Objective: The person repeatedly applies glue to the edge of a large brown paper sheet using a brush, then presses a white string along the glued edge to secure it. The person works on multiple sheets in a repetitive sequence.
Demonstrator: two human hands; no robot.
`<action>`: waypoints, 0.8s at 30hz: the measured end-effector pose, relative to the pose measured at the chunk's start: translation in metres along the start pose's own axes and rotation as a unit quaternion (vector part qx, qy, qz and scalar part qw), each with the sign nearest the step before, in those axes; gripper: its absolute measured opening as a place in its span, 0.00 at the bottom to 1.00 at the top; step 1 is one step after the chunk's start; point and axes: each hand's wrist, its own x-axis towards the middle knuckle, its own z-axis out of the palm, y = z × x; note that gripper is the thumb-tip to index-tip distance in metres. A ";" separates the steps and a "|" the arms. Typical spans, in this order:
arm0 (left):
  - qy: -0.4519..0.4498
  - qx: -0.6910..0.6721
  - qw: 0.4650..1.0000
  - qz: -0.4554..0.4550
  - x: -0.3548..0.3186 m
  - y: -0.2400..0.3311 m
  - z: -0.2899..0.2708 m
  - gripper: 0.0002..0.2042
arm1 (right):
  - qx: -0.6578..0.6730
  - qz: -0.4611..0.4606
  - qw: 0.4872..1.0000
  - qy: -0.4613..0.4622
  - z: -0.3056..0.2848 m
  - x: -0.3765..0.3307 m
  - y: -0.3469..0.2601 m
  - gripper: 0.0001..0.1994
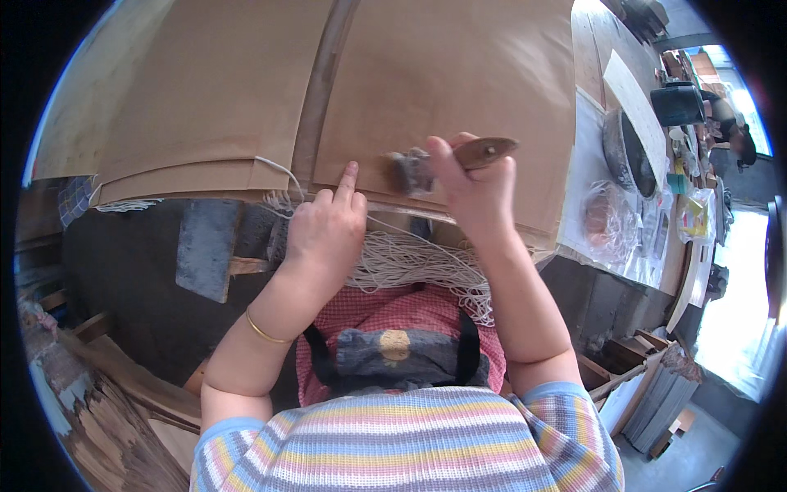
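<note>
My right hand [477, 193] grips a wide brush [489, 151] by its brown wooden handle. Its dark bristle end, smeared by motion, points left, low over the right sheet of brown paper [459, 74]. Near that sheet's front edge, my left hand [328, 225] rests with its index finger stretched forward onto the paper and the other fingers bent; I see nothing held in it. Left of a darker strip [318, 90] lies another brown paper sheet [205, 82], folded at its front. A bundle of white cords [402, 261] hangs below the table edge, before my lap.
At the right, a side table carries a dark round basin [630, 152], a pale board [635, 107] and a clear plastic bag [608, 215]. Farther back a person [725, 119] is partly visible. A grey board [206, 250] and rough wood [106, 402] are at the left.
</note>
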 end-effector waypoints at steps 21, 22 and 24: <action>-0.024 -0.010 0.999 -0.024 0.005 0.007 -0.002 0.07 | 0.079 -0.024 0.940 0.331 -0.247 -0.044 0.079 0.11; -0.023 -0.027 0.999 -0.023 0.005 0.006 -0.004 0.05 | -0.052 -0.027 0.941 0.333 -0.268 -0.052 0.095 0.11; -0.019 -0.065 0.997 -0.024 0.004 0.004 -0.008 0.04 | -0.379 -0.091 0.897 0.208 -0.307 -0.072 0.131 0.13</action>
